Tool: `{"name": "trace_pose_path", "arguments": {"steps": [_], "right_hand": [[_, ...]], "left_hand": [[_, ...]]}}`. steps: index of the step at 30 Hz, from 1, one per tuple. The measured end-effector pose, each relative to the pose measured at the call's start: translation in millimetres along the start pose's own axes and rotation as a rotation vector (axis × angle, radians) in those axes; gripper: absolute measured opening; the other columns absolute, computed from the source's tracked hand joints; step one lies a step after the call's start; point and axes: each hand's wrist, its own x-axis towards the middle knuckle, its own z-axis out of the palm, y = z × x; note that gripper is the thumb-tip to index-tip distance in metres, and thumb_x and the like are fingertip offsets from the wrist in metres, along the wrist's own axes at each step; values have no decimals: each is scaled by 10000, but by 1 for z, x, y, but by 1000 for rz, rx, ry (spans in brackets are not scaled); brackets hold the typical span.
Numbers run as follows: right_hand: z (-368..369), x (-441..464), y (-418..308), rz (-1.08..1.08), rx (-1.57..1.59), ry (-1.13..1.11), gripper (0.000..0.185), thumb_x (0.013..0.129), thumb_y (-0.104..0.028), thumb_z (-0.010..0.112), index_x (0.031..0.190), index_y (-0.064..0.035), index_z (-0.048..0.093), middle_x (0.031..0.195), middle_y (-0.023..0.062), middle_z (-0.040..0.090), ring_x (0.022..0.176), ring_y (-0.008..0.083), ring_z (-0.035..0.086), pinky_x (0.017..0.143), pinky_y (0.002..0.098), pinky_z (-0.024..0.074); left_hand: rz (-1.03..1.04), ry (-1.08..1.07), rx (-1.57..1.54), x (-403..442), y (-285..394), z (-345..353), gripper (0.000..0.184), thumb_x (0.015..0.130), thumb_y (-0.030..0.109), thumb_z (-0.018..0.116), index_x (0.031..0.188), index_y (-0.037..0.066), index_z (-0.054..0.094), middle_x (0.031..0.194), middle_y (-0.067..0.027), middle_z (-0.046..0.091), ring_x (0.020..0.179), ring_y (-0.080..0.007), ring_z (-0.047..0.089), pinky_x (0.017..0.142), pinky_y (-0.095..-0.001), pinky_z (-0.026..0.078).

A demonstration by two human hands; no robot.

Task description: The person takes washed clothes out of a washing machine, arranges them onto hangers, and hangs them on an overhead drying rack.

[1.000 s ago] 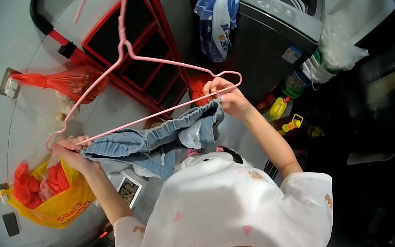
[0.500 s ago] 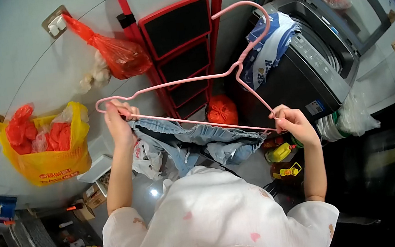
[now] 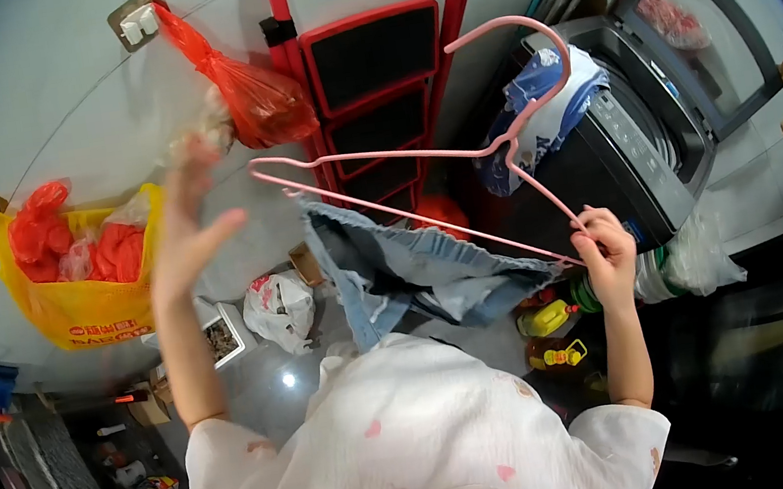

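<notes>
A pink clothes hanger [image 3: 399, 153] is held up in front of me, its hook towards the washing machine. My right hand [image 3: 605, 252] is closed around its right end. From the bottom bar hangs a light-blue denim garment [image 3: 487, 281] with a gathered waistband, attached near both ends of the bar. Whether it is trousers or a skirt, I cannot tell. My left hand [image 3: 193, 222] is off the hanger, to its left, with thumb and fingers spread and somewhat blurred. It is empty, in front of the wall near the yellow bag [image 3: 91, 312].
A red folding stepladder [image 3: 375, 57] leans on the wall behind the hanger. At right stands a top-loading washing machine [image 3: 594, 186], lid raised, with a blue-and-white cloth [image 3: 532, 105] over its edge. A red bag [image 3: 266, 102] hangs on the wall. Bottles [image 3: 555, 352] and a white bag [image 3: 281, 310] sit on the floor.
My left hand has let go of the hanger's left end and moved left and up, opening. The hanger and denim garment have shifted slightly right, still in my right hand.
</notes>
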Motion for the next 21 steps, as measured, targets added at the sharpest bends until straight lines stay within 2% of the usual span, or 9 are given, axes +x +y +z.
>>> {"name": "trace_pose_path", "arguments": {"steps": [1, 2, 3, 5, 6, 8, 9, 13, 21], "right_hand": [[-5, 4, -3, -29, -50, 16, 83, 686, -16, 618, 643, 23, 558, 685, 88, 573, 745, 204, 552, 886, 419, 394], [-11, 8, -5, -42, -105, 15, 85, 679, -17, 620, 638, 22, 557, 688, 95, 571, 753, 216, 553, 889, 423, 393], [-14, 14, -11, -56, -128, 30, 85, 675, -16, 620, 636, 23, 556, 688, 98, 568, 758, 220, 554, 890, 420, 392], [-21, 25, -26, -92, -178, 74, 88, 666, -16, 621, 630, 27, 553, 682, 106, 557, 767, 229, 555, 905, 421, 378], [-26, 31, -31, -124, -236, 81, 92, 668, -10, 626, 629, 27, 552, 670, 104, 545, 765, 220, 551, 814, 360, 434], [-33, 40, -49, -18, -195, 138, 96, 673, -1, 628, 623, 22, 549, 641, 94, 527, 760, 208, 546, 660, 277, 452], [-38, 47, -53, -138, -242, 169, 105, 676, 7, 630, 614, 14, 545, 594, 79, 499, 745, 200, 542, 542, 233, 409], [-65, 70, -67, -339, -334, 199, 147, 685, -25, 630, 590, 9, 524, 570, 85, 480, 715, 214, 542, 572, 295, 386], [-117, 133, -115, -286, -227, 444, 173, 741, -43, 612, 600, 48, 568, 639, 84, 561, 567, 97, 493, 495, 221, 340]], "left_hand": [[106, 103, -34, 2, 31, -17, 783, 711, 412, 666, 1300, 7, 346, 1234, -132, 449, 1168, -228, 435, 961, -360, 323], [64, 334, -100, 4, 67, -30, 879, 692, 492, 661, 1321, -8, 306, 1284, -134, 407, 1188, -289, 411, 969, -373, 317], [468, 177, 195, -4, 95, -69, 909, 673, 611, 592, 1348, 87, 283, 1323, -161, 356, 1190, -340, 395, 963, -448, 312], [685, 306, 384, -13, 130, -103, 898, 676, 606, 589, 1343, 86, 286, 1318, -160, 358, 1185, -339, 396, 961, -448, 313], [723, 383, 445, -16, 142, -115, 893, 678, 603, 587, 1341, 86, 287, 1315, -160, 360, 1183, -339, 397, 960, -447, 313], [739, 492, 554, -12, 153, -135, 882, 682, 598, 584, 1336, 85, 291, 1310, -159, 362, 1179, -338, 398, 959, -447, 314], [734, 532, 594, -11, 155, -142, 876, 684, 596, 582, 1334, 84, 292, 1307, -159, 363, 1177, -337, 399, 958, -447, 315], [743, 671, 690, -3, 160, -167, 855, 691, 585, 576, 1324, 82, 299, 1297, -158, 368, 1168, -335, 401, 955, -447, 316], [713, 919, 757, 36, 183, -218, 812, 705, 565, 563, 1305, 79, 311, 1276, -156, 378, 1150, -332, 406, 948, -446, 319]]}}
